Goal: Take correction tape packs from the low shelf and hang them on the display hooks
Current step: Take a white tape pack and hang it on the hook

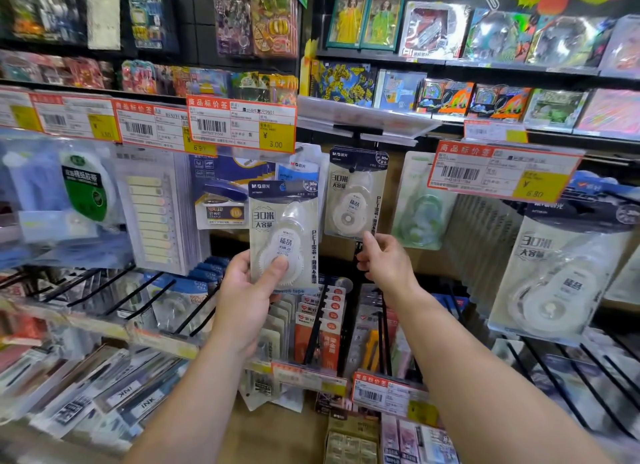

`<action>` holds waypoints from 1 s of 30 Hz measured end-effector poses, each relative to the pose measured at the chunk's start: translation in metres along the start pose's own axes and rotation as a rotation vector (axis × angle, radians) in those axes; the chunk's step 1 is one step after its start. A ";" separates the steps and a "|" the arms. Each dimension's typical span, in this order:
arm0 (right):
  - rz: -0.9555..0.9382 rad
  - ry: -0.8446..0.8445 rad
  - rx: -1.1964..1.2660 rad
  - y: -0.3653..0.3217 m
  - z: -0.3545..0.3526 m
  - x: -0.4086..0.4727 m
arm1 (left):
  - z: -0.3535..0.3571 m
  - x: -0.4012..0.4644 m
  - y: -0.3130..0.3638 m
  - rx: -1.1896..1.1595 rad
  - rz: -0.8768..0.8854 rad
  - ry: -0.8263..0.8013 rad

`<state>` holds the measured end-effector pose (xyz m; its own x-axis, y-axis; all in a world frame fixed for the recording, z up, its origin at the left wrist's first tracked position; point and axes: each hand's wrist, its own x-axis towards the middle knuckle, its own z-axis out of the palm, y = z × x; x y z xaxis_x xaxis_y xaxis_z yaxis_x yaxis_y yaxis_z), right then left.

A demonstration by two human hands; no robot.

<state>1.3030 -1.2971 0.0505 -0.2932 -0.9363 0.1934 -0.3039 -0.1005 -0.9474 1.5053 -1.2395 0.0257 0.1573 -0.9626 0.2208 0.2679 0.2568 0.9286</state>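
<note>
My left hand (247, 299) grips a white correction tape pack (287, 221) with a dark blue header, held upright in front of the display, thumb across its blister. A second identical pack (353, 193) hangs on a display hook at centre. My right hand (382, 261) is just below that pack, its fingertips pinching the pack's bottom right corner. A row of the same packs (561, 266) hangs on a hook at the right.
Orange-framed price tags (242, 126) stick out above the hooks, another price tag (498, 171) at right. A stapler pack (223, 204) and sticky-tab packs (152, 217) hang to the left. Bare black hooks (145, 290) jut out lower left. Toy boxes fill the upper shelves.
</note>
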 end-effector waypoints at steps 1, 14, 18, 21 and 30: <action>0.006 0.001 0.002 0.001 -0.001 -0.002 | 0.000 -0.001 0.001 0.003 0.002 -0.001; -0.210 -0.035 -0.053 -0.021 -0.016 -0.081 | 0.008 -0.025 0.014 -0.040 0.013 -0.031; -0.316 -0.181 -0.083 -0.029 -0.012 -0.116 | 0.013 -0.036 0.019 -0.049 0.040 -0.052; -0.387 -0.188 -0.141 -0.029 -0.009 -0.127 | 0.017 -0.044 0.021 -0.004 0.061 -0.068; -0.440 -0.040 -0.111 -0.025 -0.021 -0.134 | 0.036 -0.057 0.038 0.063 0.149 -0.141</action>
<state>1.3311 -1.1623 0.0539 -0.0802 -0.8249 0.5596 -0.4878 -0.4571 -0.7437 1.4726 -1.1779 0.0594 0.0553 -0.9180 0.3926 0.1908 0.3957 0.8983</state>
